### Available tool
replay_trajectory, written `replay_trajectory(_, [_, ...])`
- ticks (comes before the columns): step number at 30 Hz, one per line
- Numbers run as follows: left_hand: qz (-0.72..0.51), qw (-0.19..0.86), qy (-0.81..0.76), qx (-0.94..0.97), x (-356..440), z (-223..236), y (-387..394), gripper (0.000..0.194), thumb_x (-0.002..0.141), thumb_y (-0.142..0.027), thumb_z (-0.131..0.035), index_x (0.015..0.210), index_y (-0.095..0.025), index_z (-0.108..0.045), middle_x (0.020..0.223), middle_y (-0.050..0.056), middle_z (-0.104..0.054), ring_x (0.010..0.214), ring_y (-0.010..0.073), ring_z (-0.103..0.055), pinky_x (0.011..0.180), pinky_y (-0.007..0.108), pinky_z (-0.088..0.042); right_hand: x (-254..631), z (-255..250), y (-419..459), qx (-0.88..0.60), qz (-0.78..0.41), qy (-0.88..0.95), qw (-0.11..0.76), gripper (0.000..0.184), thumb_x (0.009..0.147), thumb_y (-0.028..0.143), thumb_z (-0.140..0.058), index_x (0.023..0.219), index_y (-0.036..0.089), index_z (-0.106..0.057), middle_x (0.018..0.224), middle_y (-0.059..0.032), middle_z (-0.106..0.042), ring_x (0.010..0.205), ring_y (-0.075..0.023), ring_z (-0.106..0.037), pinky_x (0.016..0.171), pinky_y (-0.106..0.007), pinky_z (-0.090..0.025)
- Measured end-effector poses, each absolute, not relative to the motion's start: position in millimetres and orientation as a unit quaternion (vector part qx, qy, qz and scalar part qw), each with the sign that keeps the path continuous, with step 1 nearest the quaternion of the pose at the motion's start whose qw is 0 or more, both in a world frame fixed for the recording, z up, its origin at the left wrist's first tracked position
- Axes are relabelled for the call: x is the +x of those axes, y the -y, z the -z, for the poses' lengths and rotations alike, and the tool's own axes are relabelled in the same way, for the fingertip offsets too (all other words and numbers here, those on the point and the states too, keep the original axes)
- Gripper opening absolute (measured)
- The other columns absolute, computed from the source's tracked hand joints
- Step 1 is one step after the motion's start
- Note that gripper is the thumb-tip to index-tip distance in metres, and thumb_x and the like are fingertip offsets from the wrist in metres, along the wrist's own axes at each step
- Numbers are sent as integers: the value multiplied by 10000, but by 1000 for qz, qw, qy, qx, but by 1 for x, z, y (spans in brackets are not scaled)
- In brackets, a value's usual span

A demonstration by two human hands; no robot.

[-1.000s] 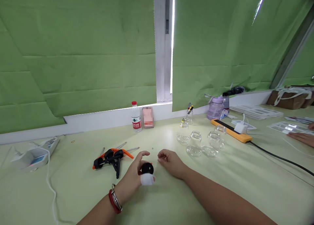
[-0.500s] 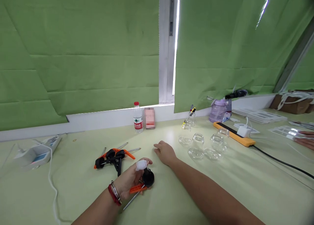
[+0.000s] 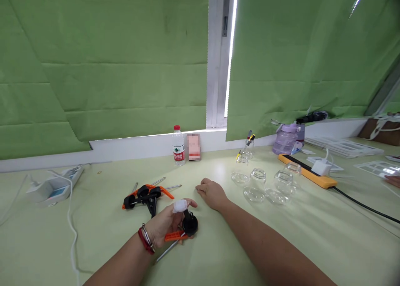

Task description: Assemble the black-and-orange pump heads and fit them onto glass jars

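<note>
Black-and-orange assembly (image 3: 190, 225) sits in the left hand (image 3: 167, 223), just above the near part of the pale table (image 3: 218, 252), its round black end turned toward the right. The fingers of that hand are curled around it, with an orange strip (image 3: 174, 235) beneath the palm and a metal rod (image 3: 168, 252) slanting down toward the near left. A white wrapping (image 3: 180, 205), seemingly on the thumb, shows beside the black part; a silver bracelet (image 3: 146, 232) and a red band (image 3: 144, 241) circle the wrist.

Apart from it, the right hand (image 3: 213, 194) rests low over the tabletop, thumb and fingertips drawn together; whether something tiny is pinched there, I cannot tell at this size.

Just beyond the left hand lie more black and orange parts (image 3: 143, 197) with metal rods sticking out. Farther back stand a red-capped bottle (image 3: 179, 146) and, beside it, a pink box (image 3: 194, 147). To the right are several clear jars (image 3: 254, 186), then an orange power strip (image 3: 308, 170) bearing a white plug (image 3: 321, 167), with a purple jug (image 3: 285, 139) behind. A white power strip (image 3: 56, 190) lies at the far left, and part of another person's hand (image 3: 393, 180) enters at the right edge. Green sheets (image 3: 131, 61) cover the window.
</note>
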State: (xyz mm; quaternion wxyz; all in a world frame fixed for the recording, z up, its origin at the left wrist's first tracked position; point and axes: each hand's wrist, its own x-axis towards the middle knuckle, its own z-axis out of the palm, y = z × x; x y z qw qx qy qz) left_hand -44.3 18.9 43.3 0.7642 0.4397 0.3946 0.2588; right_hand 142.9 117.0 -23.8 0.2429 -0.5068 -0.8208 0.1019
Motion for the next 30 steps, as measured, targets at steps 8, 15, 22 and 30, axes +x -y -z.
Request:
replay_trajectory(8, [-247, 769, -390, 442, -45, -42, -21, 440, 782, -481, -455, 1131, -214, -440, 727, 57, -616, 628, 215, -643, 389, 204, -404, 146, 18, -115, -481, -185, 813, 272, 208, 782, 159, -503, 815, 204, -702, 946, -28, -621, 807, -145, -561, 736, -262, -381])
replay_trajectory(15, [-243, 768, -391, 445, -48, -39, -21, 417, 791, -484, -454, 1115, -221, -469, 722, 55, -610, 637, 213, -637, 398, 206, -395, 158, 11, -106, -473, -262, 797, 269, 99, 706, 157, -542, 733, 165, -637, 765, -27, -628, 689, -134, -547, 625, -248, -403])
replay_trajectory(22, [-240, 760, -402, 451, -48, -39, -20, 425, 789, -486, -463, 1119, -220, -482, 697, 42, -594, 591, 190, -607, 390, 206, -390, 159, -9, -96, -410, -524, 651, 367, 139, 714, 199, -567, 837, 145, -602, 678, 1, -612, 513, -88, -517, 527, -241, -427])
replay_trajectory(30, [-236, 767, -378, 461, -47, -36, -23, 418, 795, -489, -447, 1100, -209, -512, 697, 42, -586, 616, 200, -625, 391, 202, -380, 150, -35, -69, -269, -650, 643, 303, 231, 655, 278, -735, 812, 117, -681, 668, -18, -620, 553, -106, -543, 597, -285, -434])
